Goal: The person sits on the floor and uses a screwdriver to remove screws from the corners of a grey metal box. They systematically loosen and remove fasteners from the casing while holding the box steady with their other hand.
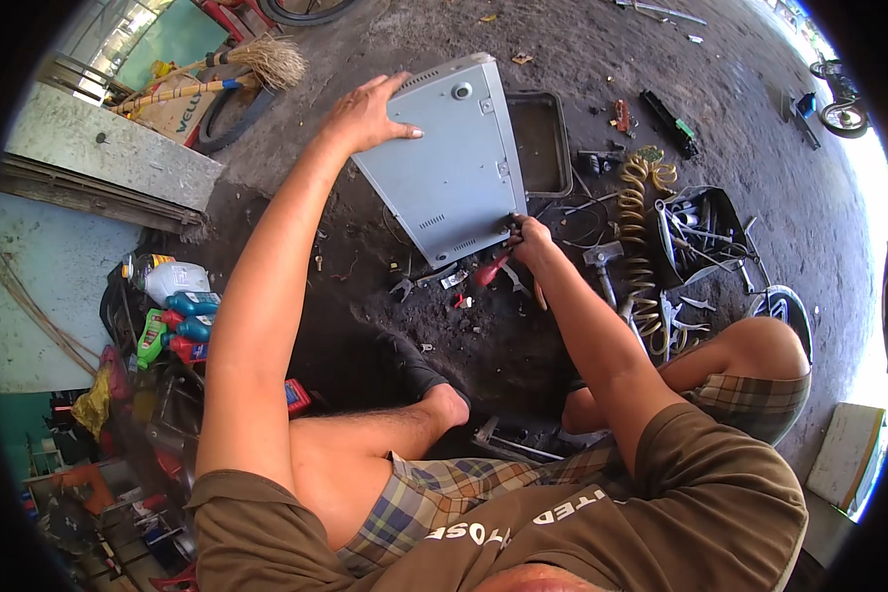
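Steadies gray metal case (pixel 439 168) above dark floor (pixel 602 35), out in front of bent legs (pixel 340 444), with the near edge low among scattered bits; hard to judge how steeply tilted. Grasps the far left rim with left hand (pixel 365 113), thumb flat on the face, other fingers bent over the edge. Curls right hand (pixel 530 240) at the near right corner; impossible to tell from here whether pinching the case or gripping red handle (pixel 488 272) just below.

Looks like thin folded sheet metal: probably moderate in weight, stiff along the rims, more likely to flex or dent mid-panel. Seems smooth enough to slide under a flat palm, so better to take by two opposite rims than by the face. Mind the corners and vent slots, possibly sharp.

Leaves little room on the right: black tray (pixel 540 143) right beside the long edge, then hammer (pixel 599 256) and coiled hose (pixel 633 247). On the near side, watch for loose wrench (pixel 402 289) and, farther back, dark shoe (pixel 409 367). Allows most room beyond the far rim.
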`<state>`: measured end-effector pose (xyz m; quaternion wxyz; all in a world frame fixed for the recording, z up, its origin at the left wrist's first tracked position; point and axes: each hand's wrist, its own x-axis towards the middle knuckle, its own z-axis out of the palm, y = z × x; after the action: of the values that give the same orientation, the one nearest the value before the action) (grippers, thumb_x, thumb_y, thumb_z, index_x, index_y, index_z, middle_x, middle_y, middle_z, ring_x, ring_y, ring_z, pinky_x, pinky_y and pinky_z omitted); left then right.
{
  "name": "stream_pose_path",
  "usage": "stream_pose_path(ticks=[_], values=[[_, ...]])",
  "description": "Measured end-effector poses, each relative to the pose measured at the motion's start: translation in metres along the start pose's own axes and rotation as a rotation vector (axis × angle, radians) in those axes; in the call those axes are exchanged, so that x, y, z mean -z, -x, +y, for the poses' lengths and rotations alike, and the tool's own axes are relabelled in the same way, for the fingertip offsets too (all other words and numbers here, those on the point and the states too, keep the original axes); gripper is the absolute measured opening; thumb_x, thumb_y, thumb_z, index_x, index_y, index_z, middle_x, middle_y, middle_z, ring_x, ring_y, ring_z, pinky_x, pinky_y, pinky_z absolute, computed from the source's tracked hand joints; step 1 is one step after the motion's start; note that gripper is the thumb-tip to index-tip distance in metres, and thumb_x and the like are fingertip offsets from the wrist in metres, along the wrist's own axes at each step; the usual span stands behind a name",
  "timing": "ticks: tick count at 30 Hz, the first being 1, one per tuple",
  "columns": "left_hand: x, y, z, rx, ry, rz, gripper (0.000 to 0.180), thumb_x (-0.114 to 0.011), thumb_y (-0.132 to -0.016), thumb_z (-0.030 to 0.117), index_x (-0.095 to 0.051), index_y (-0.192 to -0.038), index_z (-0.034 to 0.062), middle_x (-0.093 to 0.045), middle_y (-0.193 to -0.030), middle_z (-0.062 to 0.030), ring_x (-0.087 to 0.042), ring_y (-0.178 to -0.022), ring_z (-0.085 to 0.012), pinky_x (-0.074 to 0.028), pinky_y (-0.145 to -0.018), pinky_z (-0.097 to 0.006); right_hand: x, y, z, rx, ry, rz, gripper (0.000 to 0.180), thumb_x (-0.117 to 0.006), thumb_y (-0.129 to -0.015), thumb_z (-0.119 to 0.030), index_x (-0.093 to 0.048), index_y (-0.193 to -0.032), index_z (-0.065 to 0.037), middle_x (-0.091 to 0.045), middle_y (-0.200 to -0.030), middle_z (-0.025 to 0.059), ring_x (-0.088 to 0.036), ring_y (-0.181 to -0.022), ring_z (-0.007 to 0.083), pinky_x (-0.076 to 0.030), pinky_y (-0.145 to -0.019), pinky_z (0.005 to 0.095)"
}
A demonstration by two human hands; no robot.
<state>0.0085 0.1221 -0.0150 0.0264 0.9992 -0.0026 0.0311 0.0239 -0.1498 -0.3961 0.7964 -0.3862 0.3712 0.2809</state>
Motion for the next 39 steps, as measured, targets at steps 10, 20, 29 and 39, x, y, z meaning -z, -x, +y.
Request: stream_pose_path(ticks=[10, 20, 29, 39], values=[[0.002, 0.002, 0.003, 0.004, 0.018, 0.014, 0.115, -0.092, -0.071, 0.063, -0.045, -0.166, 0.0184, -0.049, -0.166, -0.0206, -0.051, -0.151, -0.0389, -0.043, -0.124, -0.054, -0.016, 0.089, -0.018, 0.086, 0.252, 0.157, 0.017, -0.077, -0.098, -0.012, -0.064, -0.088, -0.008, -0.049, -0.071, -0.0004, -0.037, -0.050, 0.0100, -0.031, -0.042, 0.0240], [-0.001, 0.001, 0.000, -0.016, 0.000, 0.030, 0.113, -0.092, -0.072, 0.062, -0.047, -0.165, 0.0175, -0.052, -0.163, -0.0216, -0.053, -0.148, -0.0390, -0.044, -0.123, -0.054, -0.003, 0.054, -0.018, -0.052, -0.080, -0.106, 0.014, -0.066, -0.107, -0.012, -0.063, -0.095, -0.005, -0.054, -0.076, 0.0005, -0.042, -0.056, 0.0088, -0.030, -0.042, 0.0218], [-0.002, 0.000, -0.001, -0.008, 0.006, 0.029, 0.112, -0.093, -0.072, 0.060, -0.047, -0.165, 0.0171, -0.053, -0.162, -0.0219, -0.053, -0.148, -0.0393, -0.044, -0.123, -0.053, -0.003, 0.043, -0.011, 0.025, 0.004, -0.030, 0.018, -0.076, -0.099, -0.007, -0.064, -0.086, -0.005, -0.054, -0.071, 0.0008, -0.041, -0.052, 0.0098, -0.030, -0.042, 0.0235], [0.000, -0.001, -0.001, -0.017, -0.005, 0.009, 0.117, -0.092, -0.072, 0.066, -0.043, -0.167, 0.0193, -0.049, -0.166, -0.0208, -0.051, -0.151, -0.0390, -0.044, -0.125, -0.052, -0.011, 0.061, -0.016, 0.061, 0.036, 0.054, 0.013, -0.078, -0.094, -0.008, -0.069, -0.087, -0.002, -0.060, -0.072, 0.0047, -0.045, -0.049, 0.0121, -0.033, -0.042, 0.0259]])
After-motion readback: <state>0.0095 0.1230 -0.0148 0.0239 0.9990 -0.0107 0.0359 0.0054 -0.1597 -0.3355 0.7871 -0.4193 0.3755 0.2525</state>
